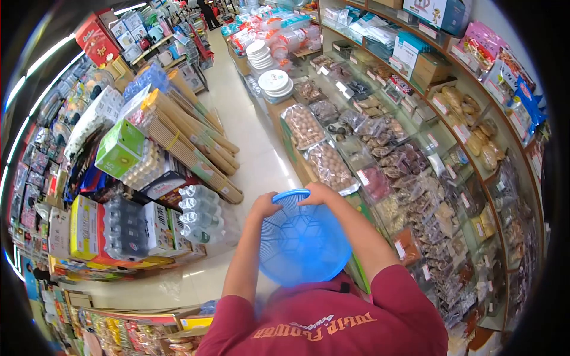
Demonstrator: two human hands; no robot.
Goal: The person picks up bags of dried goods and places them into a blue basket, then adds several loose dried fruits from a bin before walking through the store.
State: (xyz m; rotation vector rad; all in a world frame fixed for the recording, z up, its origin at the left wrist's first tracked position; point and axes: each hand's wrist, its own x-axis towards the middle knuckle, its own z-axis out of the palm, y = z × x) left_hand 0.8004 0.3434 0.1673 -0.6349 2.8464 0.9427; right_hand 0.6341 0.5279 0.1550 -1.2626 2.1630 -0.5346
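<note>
A round blue plastic basket [306, 243] with slotted sides is held against the front of the maroon shirt, its open side facing up toward the camera. My left hand [265, 204] grips the far rim on its left part. Just to the right, my right hand [314, 194] is closed on the same rim, thumb on the inner side. A short stretch of rim shows between the two hands. Inside the basket no object can be made out.
Shelves with bagged dried goods [409, 202] run along the right. White round tubs [276, 85] stand on the counter ahead. At left are rolled mats [190, 142], bottle packs [200, 213] and boxes. A tiled aisle [261, 142] leads forward; a distant person stands there.
</note>
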